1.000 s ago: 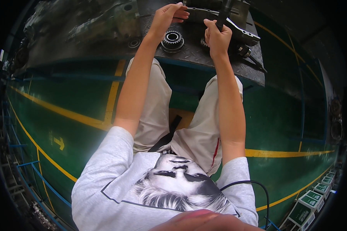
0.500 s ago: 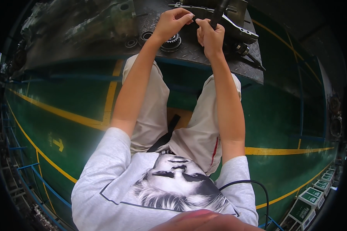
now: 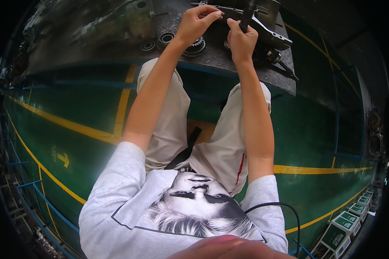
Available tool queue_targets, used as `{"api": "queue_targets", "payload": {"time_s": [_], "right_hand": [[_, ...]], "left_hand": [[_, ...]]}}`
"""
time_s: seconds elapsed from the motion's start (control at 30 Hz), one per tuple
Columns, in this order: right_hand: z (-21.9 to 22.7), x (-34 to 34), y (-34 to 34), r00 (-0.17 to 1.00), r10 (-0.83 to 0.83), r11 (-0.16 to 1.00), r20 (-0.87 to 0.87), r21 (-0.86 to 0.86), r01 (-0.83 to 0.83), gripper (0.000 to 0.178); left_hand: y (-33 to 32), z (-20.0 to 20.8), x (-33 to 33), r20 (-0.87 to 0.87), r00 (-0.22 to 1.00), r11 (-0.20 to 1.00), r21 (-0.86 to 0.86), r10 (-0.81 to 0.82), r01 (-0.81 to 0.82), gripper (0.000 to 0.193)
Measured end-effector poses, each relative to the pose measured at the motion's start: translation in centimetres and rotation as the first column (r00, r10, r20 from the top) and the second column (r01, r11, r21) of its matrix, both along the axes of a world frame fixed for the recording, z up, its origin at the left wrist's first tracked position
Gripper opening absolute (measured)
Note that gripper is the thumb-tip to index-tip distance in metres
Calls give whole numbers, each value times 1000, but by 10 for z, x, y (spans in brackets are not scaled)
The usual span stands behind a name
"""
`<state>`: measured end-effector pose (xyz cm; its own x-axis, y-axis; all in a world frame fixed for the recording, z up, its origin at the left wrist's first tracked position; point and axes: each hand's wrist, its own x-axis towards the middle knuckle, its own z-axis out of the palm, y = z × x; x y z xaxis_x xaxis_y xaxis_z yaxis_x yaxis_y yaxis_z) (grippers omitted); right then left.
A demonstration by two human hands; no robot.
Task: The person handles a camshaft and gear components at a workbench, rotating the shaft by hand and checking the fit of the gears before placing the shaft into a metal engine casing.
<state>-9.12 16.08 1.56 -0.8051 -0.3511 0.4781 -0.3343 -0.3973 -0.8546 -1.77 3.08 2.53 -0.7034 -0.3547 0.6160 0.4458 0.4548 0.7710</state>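
My right hand (image 3: 242, 42) is closed round the lower end of a dark rod (image 3: 248, 16), which stands up and away from me. To its left, my left hand (image 3: 197, 23) has its thumb and fingertips pinched together. Whatever is in that pinch, if anything, is too small to make out. Behind both hands lies a dark metal housing (image 3: 270, 32) with a pale machined flange. Below my left wrist sits a toothed gear (image 3: 196, 47), partly hidden by the forearm, with a bearing ring (image 3: 166, 38) beside it.
The parts rest on a tread-plate metal bench (image 3: 216, 60). A flat ring (image 3: 148, 45) and a large grimy casing (image 3: 116, 28) lie on the left. At the bench's right edge is a splined shaft (image 3: 273, 56). My knees touch the space just under the front edge.
Both hands have shifted slightly right in the view, my left pinch a little higher. The rod has moved along with my right hand and stays in its grip.
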Motion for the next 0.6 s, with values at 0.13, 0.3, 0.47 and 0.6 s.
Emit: {"api": "queue_targets", "payload": {"time_s": [0.13,0.3,0.47,0.6], "right_hand": [[5,6,3,998,-53,998,25,27,52,30],[8,7,4,986,-164,984,-18,67,165,31],[5,4,3,991,-133,990,26,60,131,32],[4,2,3,992,-120,991,50,62,117,32]], "left_hand": [[-1,-1,0,-12,1000,999,37,-8,8,23],[-1,0,1,-36,999,1000,7,11,-11,22],[14,13,4,-80,984,986,-33,159,-162,23],[37,31,9,-74,940,942,54,333,-330,13]]}}
